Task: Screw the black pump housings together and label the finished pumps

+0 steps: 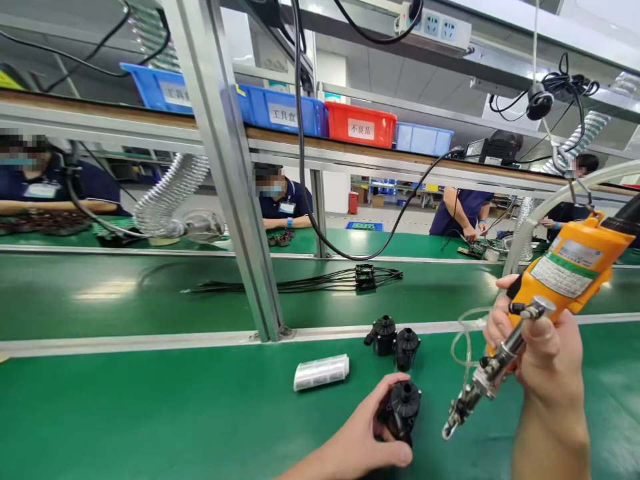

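Observation:
My left hand (pixel 357 437) is closed around a small black water pump (pixel 405 403) at the lower middle, gripping it from the left side. Its round port faces up. My right hand (pixel 547 347) is wrapped round an orange electric screwdriver (pixel 563 263), with the thumb over a metal tube on its side. The screwdriver's metal tip (pixel 450 427) slants down to the left, to the right of the held pump and apart from it. Two more black pumps (pixel 384 335) (pixel 407 348) stand close together just beyond my left hand.
A roll of clear plastic (pixel 321 372) lies on the green bench (pixel 150 413). An aluminium post (pixel 235 167) rises ahead. Black cables with connectors (pixel 365 277) lie farther back. Blue bins and a red bin (pixel 360 125) sit on the shelf. Several co-workers sit or stand beyond.

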A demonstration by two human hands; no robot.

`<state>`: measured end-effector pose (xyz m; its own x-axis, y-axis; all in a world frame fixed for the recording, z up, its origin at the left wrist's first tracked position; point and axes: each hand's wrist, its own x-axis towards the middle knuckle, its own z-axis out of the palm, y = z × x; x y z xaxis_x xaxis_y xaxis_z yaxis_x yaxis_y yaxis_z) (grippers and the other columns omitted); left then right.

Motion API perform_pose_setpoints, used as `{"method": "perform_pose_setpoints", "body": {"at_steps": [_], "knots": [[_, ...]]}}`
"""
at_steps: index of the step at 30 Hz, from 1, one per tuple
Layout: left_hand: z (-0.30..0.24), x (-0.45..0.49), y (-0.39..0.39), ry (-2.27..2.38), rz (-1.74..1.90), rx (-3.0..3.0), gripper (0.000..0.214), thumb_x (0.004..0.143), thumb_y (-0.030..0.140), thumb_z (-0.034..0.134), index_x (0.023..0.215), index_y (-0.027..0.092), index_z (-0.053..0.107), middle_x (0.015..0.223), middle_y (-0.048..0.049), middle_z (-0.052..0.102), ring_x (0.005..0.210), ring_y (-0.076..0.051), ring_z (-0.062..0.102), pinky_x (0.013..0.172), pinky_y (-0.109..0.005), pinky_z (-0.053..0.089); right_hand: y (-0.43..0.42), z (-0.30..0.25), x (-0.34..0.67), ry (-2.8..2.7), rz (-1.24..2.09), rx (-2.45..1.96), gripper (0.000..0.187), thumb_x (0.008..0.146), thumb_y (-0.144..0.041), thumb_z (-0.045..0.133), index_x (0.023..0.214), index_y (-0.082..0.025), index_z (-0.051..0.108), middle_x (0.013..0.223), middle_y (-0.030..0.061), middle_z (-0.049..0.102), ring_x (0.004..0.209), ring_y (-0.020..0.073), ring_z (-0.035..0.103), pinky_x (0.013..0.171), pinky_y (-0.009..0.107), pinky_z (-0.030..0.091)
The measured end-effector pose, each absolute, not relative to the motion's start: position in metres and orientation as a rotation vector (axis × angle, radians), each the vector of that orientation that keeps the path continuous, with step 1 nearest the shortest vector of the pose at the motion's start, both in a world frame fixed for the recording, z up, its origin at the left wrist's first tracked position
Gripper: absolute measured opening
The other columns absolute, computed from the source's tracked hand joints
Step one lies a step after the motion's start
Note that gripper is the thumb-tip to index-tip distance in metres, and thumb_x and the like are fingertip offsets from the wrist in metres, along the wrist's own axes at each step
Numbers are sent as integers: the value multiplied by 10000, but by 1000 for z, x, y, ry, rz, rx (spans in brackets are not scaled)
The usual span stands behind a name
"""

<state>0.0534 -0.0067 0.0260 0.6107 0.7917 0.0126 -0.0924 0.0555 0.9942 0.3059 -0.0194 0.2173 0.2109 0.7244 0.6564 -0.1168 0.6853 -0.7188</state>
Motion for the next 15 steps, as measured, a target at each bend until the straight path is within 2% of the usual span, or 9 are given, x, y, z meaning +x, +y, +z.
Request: {"method": "perform_pose_setpoints", "body": {"at_steps": [4, 8, 15], "knots": [[24, 64, -14, 651, 732, 1388, 1069, 616, 464, 1023, 1489, 314, 423, 1287, -77, 611, 761, -123, 593, 673, -248, 499, -23, 223, 273, -1092, 844, -426, 670, 744, -720, 840, 1145, -232, 618, 674, -60, 462, 481, 81, 413, 441, 224, 392], [26, 66, -17, 674, 758, 1421, 1087, 584, 579, 1009, 1482, 293, 468, 1200, -59, 614, 791, -147, 561, 675, -258, 511, -16, 220, 245, -1087, 886, -388, 614, 760, -664, 857, 1128, -241, 606, 660, -65, 464, 477, 81, 420, 445, 211, 376], [23, 64, -17, 739, 748, 1428, 1144, 599, 597, 994, 1549, 286, 437, 1130, -66, 634, 785, -168, 569, 688, -285, 530, -6, 203, 234, -1182, 832, -508, 698, 738, -648, 878, 1204, -213, 593, 761, -28, 506, 569, 100, 429, 499, 240, 409]]}}
